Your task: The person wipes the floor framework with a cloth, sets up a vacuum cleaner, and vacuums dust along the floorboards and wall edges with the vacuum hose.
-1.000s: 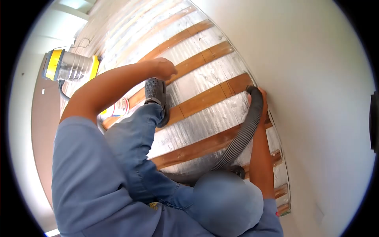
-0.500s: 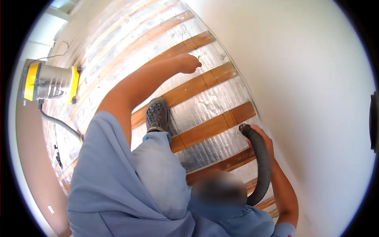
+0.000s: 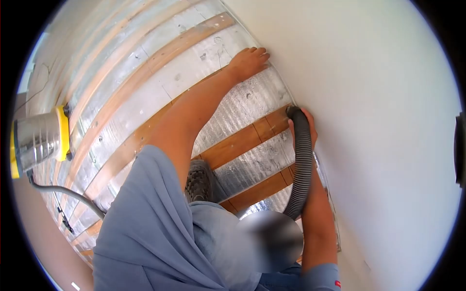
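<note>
My right hand [image 3: 313,127] is wrapped round the end of a ribbed grey vacuum hose [image 3: 303,160]. The hose's mouth lies at the wall end of a wooden batten [image 3: 242,141]; I cannot tell whether it touches the wood. From there the hose curves down towards my body. My left hand [image 3: 249,61] is open, its fingers laid over the end of another batten close to the wall. Shiny foil sheeting [image 3: 257,94] fills the gaps between the battens.
A white wall [image 3: 369,97] runs along my right side. On the left stands a vacuum cleaner [image 3: 41,140] with yellow ends and a hose [image 3: 68,190]. A thin black tool [image 3: 64,220] lies near it. My grey clog [image 3: 199,182] is between the battens.
My right hand has brought the hose end forward along the wall to a farther batten. My left hand has reached forward from the air down to a batten by the wall.
</note>
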`<act>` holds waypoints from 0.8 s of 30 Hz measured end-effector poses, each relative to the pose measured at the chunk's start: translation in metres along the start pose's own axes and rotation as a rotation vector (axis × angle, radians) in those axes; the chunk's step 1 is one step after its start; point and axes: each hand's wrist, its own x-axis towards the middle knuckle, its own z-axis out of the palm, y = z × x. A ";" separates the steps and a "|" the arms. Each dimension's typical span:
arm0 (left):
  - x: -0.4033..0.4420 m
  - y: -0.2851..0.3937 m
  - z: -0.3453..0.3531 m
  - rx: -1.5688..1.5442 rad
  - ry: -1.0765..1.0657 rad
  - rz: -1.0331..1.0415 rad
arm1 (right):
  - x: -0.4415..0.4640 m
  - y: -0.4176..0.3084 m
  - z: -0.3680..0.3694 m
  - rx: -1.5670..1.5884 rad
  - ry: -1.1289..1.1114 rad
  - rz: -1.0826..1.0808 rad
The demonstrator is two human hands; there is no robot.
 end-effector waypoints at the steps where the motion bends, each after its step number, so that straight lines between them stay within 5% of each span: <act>1: 0.002 -0.004 0.001 -0.015 -0.001 0.002 | 0.000 -0.004 0.010 -0.012 0.003 0.008; 13: 0.009 -0.050 -0.020 -0.210 0.214 0.022 | 0.009 -0.039 0.060 0.018 0.003 0.038; 16: 0.025 -0.100 0.014 0.019 0.168 0.153 | 0.041 -0.062 0.095 0.142 0.000 0.029; 18: 0.028 -0.106 0.008 0.075 0.114 0.076 | 0.060 -0.065 0.119 0.219 0.019 0.084; 22: 0.028 -0.119 0.016 -0.070 0.223 0.064 | 0.107 -0.051 0.162 0.086 0.119 -0.188; 24: 0.027 -0.124 0.015 -0.362 0.123 -0.162 | 0.119 -0.048 0.173 0.052 0.163 -0.240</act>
